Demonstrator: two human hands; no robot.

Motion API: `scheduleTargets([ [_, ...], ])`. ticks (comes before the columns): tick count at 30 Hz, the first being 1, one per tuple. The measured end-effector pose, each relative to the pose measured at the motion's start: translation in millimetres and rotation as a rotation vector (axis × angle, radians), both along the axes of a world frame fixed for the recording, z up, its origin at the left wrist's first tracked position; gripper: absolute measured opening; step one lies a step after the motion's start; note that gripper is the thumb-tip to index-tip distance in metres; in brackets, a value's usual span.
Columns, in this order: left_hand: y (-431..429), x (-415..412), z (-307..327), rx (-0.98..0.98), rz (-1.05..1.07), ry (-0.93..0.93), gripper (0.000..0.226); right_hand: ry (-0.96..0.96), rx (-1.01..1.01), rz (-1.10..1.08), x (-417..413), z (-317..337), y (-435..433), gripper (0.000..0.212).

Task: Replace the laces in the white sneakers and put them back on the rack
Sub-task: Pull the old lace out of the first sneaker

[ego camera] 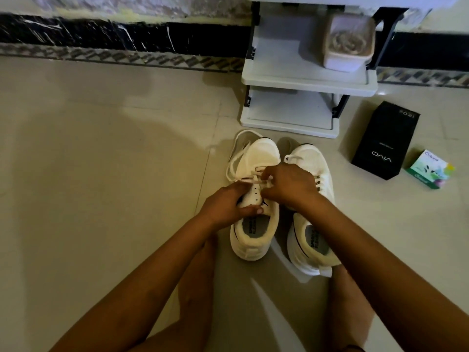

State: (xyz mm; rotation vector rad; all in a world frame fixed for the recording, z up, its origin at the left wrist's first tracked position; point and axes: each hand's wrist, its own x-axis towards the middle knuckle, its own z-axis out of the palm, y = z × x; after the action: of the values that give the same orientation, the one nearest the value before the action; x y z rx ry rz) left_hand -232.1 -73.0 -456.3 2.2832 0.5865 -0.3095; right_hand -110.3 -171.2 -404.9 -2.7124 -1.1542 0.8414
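Note:
Two white sneakers stand side by side on the floor, toes pointing at the rack. My left hand (225, 203) grips the tongue and eyelet side of the left sneaker (256, 235). My right hand (289, 184) pinches the white lace (256, 182) over that sneaker's eyelets. The lace's loose end (237, 153) loops out past the toe on the left. The right sneaker (311, 240) has a lace showing near its toe and is partly hidden by my right wrist. The white two-shelf rack (304, 80) stands just beyond the shoes.
A lidded plastic container (347, 47) sits on the rack's upper shelf. A black phone box (385, 141) and a small green box (429, 171) lie on the floor to the right. My bare legs frame the shoes. A dark tiled skirting runs along the wall.

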Motion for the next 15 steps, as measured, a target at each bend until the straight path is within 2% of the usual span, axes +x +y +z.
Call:
scheduleTargets([
  [3,0,0,1,0.012,-0.004,0.006,0.074,-0.269,0.028,0.079,-4,-6,3,0.032],
  [5,-1,0,2,0.02,-0.018,0.008,0.079,-0.37,0.066,0.108,-3,-7,4,0.026],
  [9,0,-1,2,0.016,-0.017,0.017,0.081,-0.295,0.076,0.067,1,-9,6,0.022],
  [10,0,-1,3,0.01,-0.016,0.017,0.082,-0.192,0.118,0.005,3,-6,6,0.02],
  [11,0,-1,3,0.003,-0.013,0.016,0.082,-0.006,0.2,-0.087,4,0,5,0.016],
  [13,0,-1,5,0.003,-0.009,0.015,0.081,0.596,0.458,-0.316,4,26,5,0.014],
  [14,0,0,6,0.01,-0.014,0.017,0.08,0.79,0.607,-0.384,3,39,6,0.013],
  [15,-1,0,8,0.02,-0.019,0.02,0.08,0.836,0.721,-0.402,4,49,9,0.014],
])
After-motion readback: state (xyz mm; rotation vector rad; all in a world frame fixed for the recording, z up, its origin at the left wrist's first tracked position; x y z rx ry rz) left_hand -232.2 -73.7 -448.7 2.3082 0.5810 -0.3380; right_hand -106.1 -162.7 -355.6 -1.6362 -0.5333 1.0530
